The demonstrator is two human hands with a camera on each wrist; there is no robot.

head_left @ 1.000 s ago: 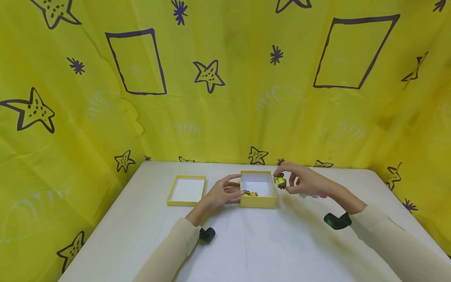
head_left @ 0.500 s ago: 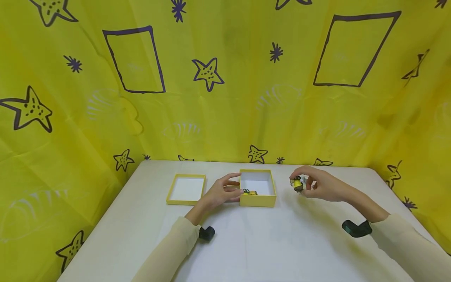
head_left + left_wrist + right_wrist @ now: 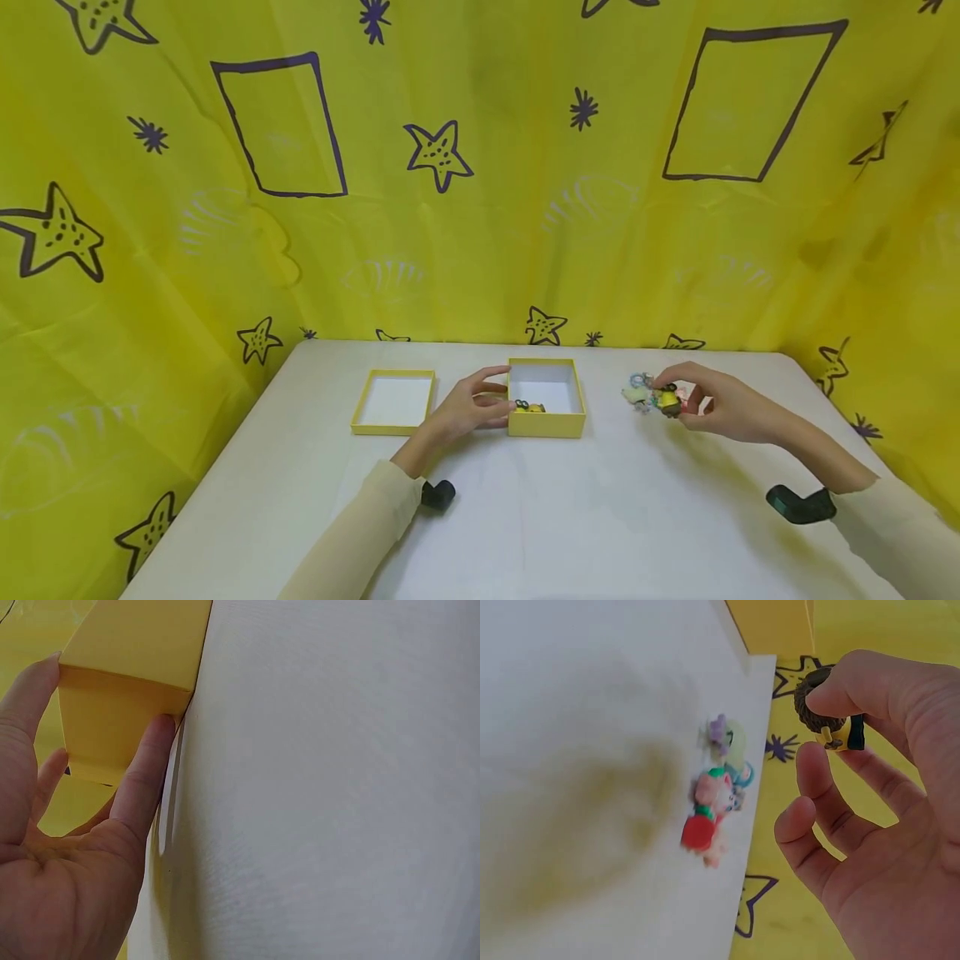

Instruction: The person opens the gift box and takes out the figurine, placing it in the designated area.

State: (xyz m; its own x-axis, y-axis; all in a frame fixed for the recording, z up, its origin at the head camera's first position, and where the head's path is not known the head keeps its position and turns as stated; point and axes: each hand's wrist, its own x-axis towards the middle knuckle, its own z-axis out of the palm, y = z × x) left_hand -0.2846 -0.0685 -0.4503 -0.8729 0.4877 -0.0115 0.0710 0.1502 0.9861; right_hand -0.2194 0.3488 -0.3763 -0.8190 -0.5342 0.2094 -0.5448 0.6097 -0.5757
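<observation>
In the head view my right hand pinches a small yellow figurine with a brown base, held above the table at the right. Close up, in the right wrist view, its brown textured part sits between thumb and fingers. My left hand rests its fingertips against the left side of a yellow box. The left wrist view has two fingers touching that box wall, one high and one low. Inside the white-lined box, another yellow figurine shows near the front wall, partly hidden by it.
Several small figures stand right of the box, among them a pale green one, a pink one and a red piece. A shallow yellow-rimmed lid lies at the left. Behind the white table hangs a yellow patterned curtain.
My right hand has moved right with the yellow figurine, from beside the box's rim to over the group of small figures. The left hand stays against the box.
</observation>
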